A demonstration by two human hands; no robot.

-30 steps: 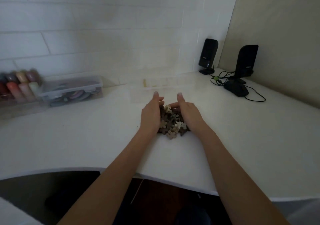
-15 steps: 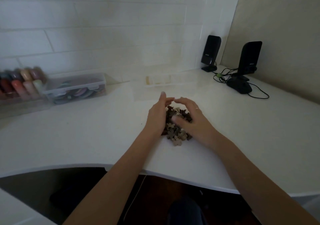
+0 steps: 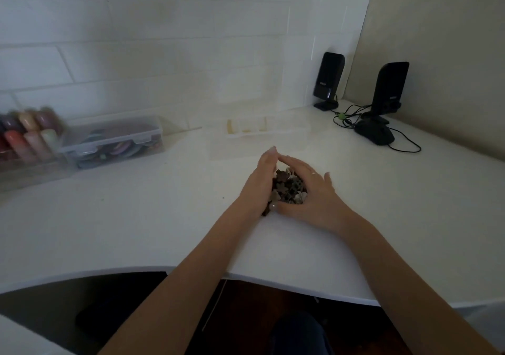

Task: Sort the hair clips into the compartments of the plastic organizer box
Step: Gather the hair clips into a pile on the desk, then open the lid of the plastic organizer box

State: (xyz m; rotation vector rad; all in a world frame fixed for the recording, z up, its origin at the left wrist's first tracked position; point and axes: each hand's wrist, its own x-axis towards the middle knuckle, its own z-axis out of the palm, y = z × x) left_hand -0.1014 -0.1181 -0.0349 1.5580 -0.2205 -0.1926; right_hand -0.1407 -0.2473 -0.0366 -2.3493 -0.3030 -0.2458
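- The clips (image 3: 289, 188) lie in one small heap on the white desk (image 3: 136, 218), near its front edge, brown and beige mixed, each a little claw shape.
- The left hand (image 3: 259, 182) stands on edge against the heap's left side, fingers straight and together, pressing in rather than gripping.
- The right hand (image 3: 311, 191) arches over the right side and top, fingers gently curved and touching the clips; its fingertips meet the left hand's at the far end. Whether it pinches any one clip I cannot tell.
- Handling, as a judgement: the clips look light, hard and springy, with teeth that snag on each other, so a scoop would likely lift a tangle. Better to pick one at a time by its pinch tabs or body.
- The organizer (image 3: 267, 129), clear and pale, sits beyond the heap towards the wall, apart from the hands; a few beige pieces show in its left compartments.
- Far left stands a lidded clear box (image 3: 114, 139) of coloured items, beside blurred bottles (image 3: 27, 133).
- Far right are two black speakers (image 3: 329, 79), a mouse (image 3: 375, 135) and cables.
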